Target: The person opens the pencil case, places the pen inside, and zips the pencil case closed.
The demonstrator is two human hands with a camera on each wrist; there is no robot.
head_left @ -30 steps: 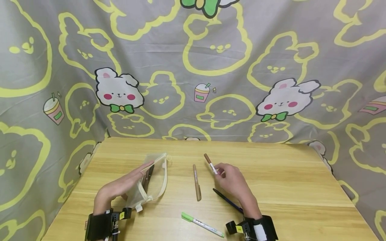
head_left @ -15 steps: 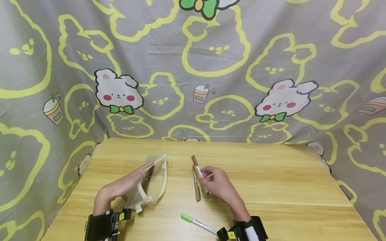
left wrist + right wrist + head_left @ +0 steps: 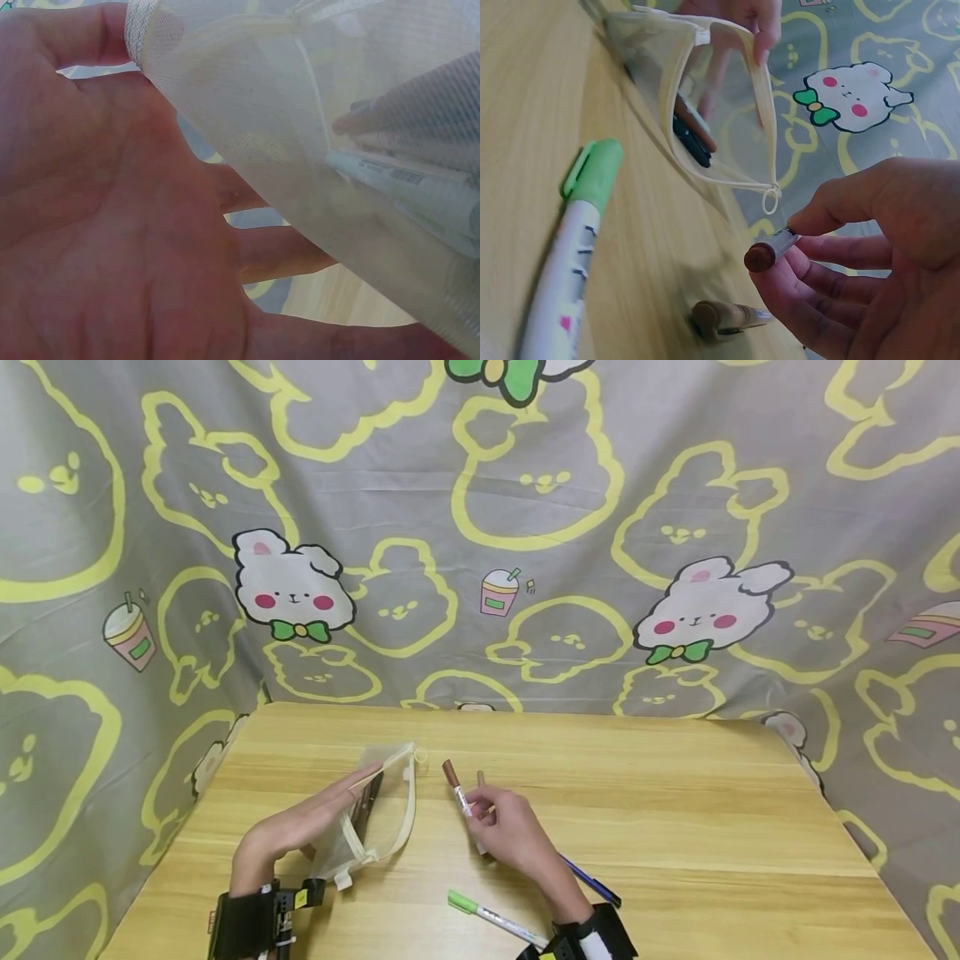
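Observation:
My left hand holds a translucent mesh zip pouch by its upper edge, with its mouth spread toward the right. Several pens lie inside it, seen through the mesh; the left wrist view shows the palm against the pouch and some fingers behind it. Between thumb and fingers, my right hand pinches a white-bodied marker with a brown end, just right of the pouch mouth. A tan-brown pen lies on the table under the right hand, mostly hidden in the head view.
A green-capped white marker lies near the front of the wooden table, its lower end hidden by the right wrist strap. Beyond the right forearm is a dark blue pen. A grey patterned curtain hangs around the table.
My right hand has moved left with the brown-ended marker, passing over the tan-brown pen to near the pouch mouth. The left hand and pouch have stayed in place.

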